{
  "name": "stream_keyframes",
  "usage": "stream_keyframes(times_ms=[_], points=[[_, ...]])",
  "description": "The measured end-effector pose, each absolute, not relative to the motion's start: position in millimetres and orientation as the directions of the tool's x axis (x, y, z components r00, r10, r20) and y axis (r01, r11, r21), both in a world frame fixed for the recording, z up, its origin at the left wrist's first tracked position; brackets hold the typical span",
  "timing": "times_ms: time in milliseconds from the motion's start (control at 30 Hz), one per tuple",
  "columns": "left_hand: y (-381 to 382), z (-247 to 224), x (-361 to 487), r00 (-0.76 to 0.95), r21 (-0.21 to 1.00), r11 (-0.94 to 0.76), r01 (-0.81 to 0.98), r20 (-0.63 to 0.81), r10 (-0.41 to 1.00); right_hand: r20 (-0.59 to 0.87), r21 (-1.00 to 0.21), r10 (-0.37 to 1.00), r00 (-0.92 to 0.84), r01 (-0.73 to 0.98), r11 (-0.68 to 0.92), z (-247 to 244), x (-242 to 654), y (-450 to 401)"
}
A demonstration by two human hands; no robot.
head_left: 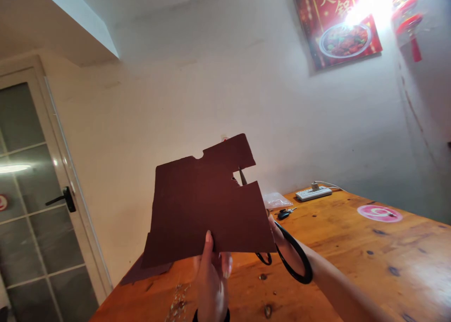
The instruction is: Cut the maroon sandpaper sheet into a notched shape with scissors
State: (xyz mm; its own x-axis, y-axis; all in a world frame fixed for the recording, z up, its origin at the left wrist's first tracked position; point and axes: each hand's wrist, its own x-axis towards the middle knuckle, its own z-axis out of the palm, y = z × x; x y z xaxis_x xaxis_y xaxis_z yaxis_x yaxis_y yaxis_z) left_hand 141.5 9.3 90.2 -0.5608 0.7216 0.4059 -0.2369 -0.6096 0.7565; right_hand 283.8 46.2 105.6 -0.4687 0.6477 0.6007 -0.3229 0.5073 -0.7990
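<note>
At the left of the frame, past the glazed door (30, 186), a second dark sheet (148, 273) lies on the surface (338, 247), partly hidden by the maroon sheet (204, 204), which you hold up in the centre of the frame. Your left hand (212, 277) pinches its lower edge, thumb in front and fingers behind. One pinch leaves the upper part of the sheet poorly braced, so a grip nearer the cut should probably steady it better. Right of centre, the tip of the scissors (242, 176) shows in a notch open to the sheet's right edge, whose inner side looks ragged; longer, smoother strokes, turning the sheet rather than the wrist, would likely leave a cleaner line. Your right hand (276, 233) grips the scissors, its fingers mostly hidden behind the sheet, and you cannot tell how far the blades are apart. With the blades passing behind the sheet, mind the fingers there. Farther right, the keys (286, 213) and power strip (313, 193) lie well apart from the cut.
</note>
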Motion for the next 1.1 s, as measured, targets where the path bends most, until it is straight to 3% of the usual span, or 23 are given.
stream_keyframes(times_ms=[133, 333, 700, 900, 1100], points=[[6, 97, 134, -0.673, 0.768, -0.597, -0.234, 0.315, 0.669, 0.612, -0.775, 0.548, -0.570, -0.295, 0.558, 104, 290, 46], [0, 103, 124, -0.622, 0.779, -0.617, -0.111, 0.430, 0.655, 0.570, -0.808, 0.581, -0.581, -0.268, 0.525, 102, 294, 45], [10, 94, 133, -0.619, 0.745, -0.600, -0.293, 0.330, 0.713, 0.671, -0.741, 0.540, -0.508, -0.444, 0.503, 96, 277, 41], [16, 81, 139, -0.521, 0.744, -0.650, -0.155, 0.497, 0.694, 0.677, -0.733, 0.569, -0.468, -0.496, 0.465, 91, 268, 43], [15, 77, 138, -0.534, 0.766, -0.635, -0.101, 0.497, 0.684, 0.659, -0.749, 0.599, -0.455, -0.471, 0.466, 91, 269, 40]])
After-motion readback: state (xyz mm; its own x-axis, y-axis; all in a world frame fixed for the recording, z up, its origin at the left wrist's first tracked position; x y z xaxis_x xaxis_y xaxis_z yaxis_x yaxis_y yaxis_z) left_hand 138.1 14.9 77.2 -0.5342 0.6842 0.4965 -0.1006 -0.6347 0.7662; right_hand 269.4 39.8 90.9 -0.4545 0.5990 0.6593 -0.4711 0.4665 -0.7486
